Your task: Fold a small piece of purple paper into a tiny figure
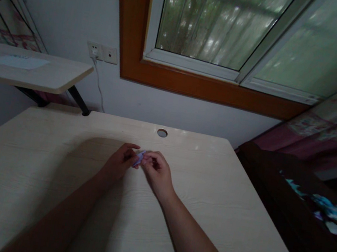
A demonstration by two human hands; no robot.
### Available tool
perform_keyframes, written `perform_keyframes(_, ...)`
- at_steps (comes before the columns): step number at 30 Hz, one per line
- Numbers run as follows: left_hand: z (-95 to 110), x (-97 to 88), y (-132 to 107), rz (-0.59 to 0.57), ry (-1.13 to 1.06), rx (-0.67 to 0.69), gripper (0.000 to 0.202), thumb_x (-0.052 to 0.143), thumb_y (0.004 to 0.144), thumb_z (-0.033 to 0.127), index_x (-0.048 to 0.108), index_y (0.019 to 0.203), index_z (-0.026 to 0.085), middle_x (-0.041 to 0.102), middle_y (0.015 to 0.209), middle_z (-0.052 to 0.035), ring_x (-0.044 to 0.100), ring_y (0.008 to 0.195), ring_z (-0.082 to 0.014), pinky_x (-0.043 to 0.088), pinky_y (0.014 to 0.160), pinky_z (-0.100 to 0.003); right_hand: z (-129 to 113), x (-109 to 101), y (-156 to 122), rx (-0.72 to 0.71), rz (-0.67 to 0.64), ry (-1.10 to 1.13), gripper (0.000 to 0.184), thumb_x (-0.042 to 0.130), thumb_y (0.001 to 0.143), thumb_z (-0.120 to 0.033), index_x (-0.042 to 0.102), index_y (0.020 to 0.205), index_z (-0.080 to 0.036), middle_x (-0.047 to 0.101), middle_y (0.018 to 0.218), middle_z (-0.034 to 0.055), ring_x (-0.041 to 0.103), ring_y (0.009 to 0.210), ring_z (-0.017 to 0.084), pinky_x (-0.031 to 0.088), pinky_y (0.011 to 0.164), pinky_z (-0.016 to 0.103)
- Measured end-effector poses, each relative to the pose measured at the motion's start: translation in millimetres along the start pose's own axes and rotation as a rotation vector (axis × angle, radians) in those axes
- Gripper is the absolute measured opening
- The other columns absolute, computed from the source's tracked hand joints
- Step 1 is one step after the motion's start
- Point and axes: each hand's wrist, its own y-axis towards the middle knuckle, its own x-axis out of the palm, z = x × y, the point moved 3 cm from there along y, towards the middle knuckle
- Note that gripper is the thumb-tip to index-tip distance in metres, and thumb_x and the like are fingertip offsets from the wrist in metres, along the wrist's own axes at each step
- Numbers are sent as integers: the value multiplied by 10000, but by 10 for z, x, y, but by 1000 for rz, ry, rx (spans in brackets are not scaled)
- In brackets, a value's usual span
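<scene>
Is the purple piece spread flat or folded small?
Folded small, it seems: only a little purple piece shows, pinched between left hand and right hand.

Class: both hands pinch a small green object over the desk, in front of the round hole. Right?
Not green: the head view shows the small object is pale purple. The left hand and right hand do pinch it over the desk, in front of the round hole.
</scene>
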Motion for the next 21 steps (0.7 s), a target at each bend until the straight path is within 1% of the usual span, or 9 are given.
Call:
perform_keyframes(2, 19, 4, -4, -6, 12, 9, 367, 679, 861, 319, 530, 1167, 184, 618, 750, 31, 646, 668, -121, 524, 670, -265, -39, 5, 6, -30, -27, -28, 141, 698, 870, -279, 723, 1009, -275, 637, 954, 30, 612, 815, 162, 490, 727, 297)
perform_keyframes(4, 33, 7, -7, -14, 25, 21, 354, 671, 870, 316, 534, 1168, 183, 614, 758, 26, 639, 680, -118, 521, 675, -261, -77, 9, 14, -57, -49, -74, 106, 695, 872, -267, 738, 968, -269, 636, 931, 29, 606, 814, 163, 482, 732, 301)
perform_keyframes(9, 27, -2, -15, -1, 38, 52, 339, 655, 887, 332, 533, 1171, 194, 625, 775, 25, 647, 693, -120, 534, 699, -264, -133, -5, 26, -74, -46, -120, 64, 695, 865, -245, 741, 908, -259, 627, 880, 20, 600, 804, 166, 461, 715, 298)
perform_keyframes(11, 29, -9, -27, 12, 71, 52, 296, 640, 898, 356, 552, 1133, 198, 656, 814, 10, 668, 715, -131, 547, 718, -276, -138, -18, 26, -62, -23, -144, 55, 685, 871, -249, 736, 891, -256, 631, 878, 21, 601, 806, 170, 457, 717, 301)
perform_keyframes(14, 63, -12, -51, 18, 189, 49, 235, 657, 883, 383, 614, 1014, 193, 696, 888, -21, 694, 795, -159, 558, 771, -296, -137, -41, 20, -54, 27, -189, 51, 681, 874, -261, 732, 879, -258, 641, 863, 21, 598, 809, 179, 453, 723, 308)
perform_keyframes(17, 123, -13, -70, 47, 361, 101, 198, 718, 831, 373, 667, 902, 195, 705, 858, -22, 679, 809, -167, 551, 782, -284, -143, -53, 11, -71, 59, -194, 54, 679, 878, -266, 733, 886, -264, 655, 873, 24, 606, 838, 189, 463, 759, 319)
perform_keyframes(19, 149, -19, -75, 79, 445, 143, 164, 725, 825, 357, 684, 872, 205, 705, 837, -14, 667, 785, -159, 546, 769, -270, -156, -52, 4, -88, 65, -190, 57, 681, 880, -267, 738, 888, -268, 659, 887, 27, 613, 861, 192, 468, 780, 324)
perform_keyframes(21, 154, -29, -77, 102, 479, 172, 143, 710, 838, 351, 695, 874, 214, 707, 836, -12, 664, 772, -155, 544, 764, -265, -171, -46, -2, -103, 64, -191, 64, 683, 883, -266, 745, 893, -275, 661, 901, 30, 618, 882, 194, 472, 797, 329)
